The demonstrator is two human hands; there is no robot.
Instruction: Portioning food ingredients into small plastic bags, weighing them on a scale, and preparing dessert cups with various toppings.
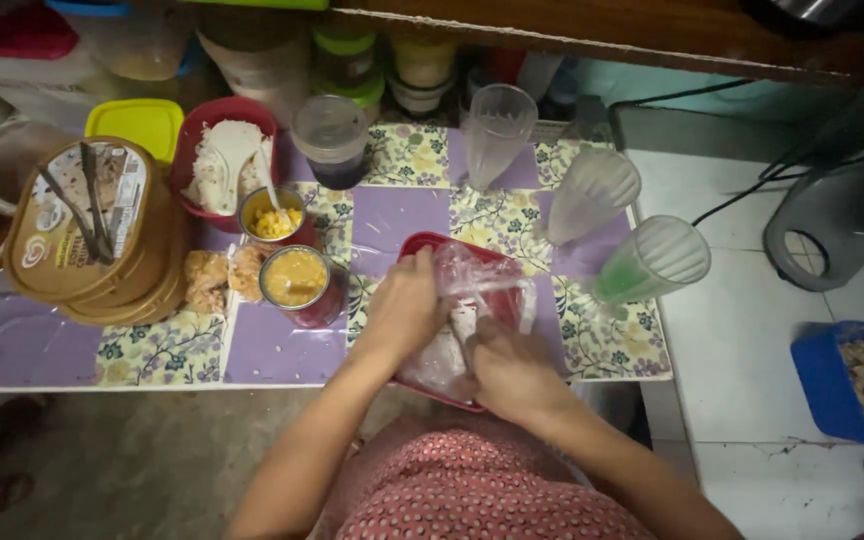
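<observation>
Two hands are shown working over a red rectangular container (422, 243) set at the front edge of a table (402, 215) covered in a purple and floral cloth. The left hand (407, 310) is closed on a clear plastic bag (467, 275) lying in the container, the fingers pinching its crumpled upper part. The right hand (512, 372) is pressed against the lower end of the same bag, fingers curled; whether the film is actually gripped cannot be told. Just left of the container, two open tins (295, 278) of yellow contents are seen, with a red bowl of white shavings (222, 160) behind them. Three ribbed plastic cups (592, 190) are lined up to the right, the nearest tinted green.
</observation>
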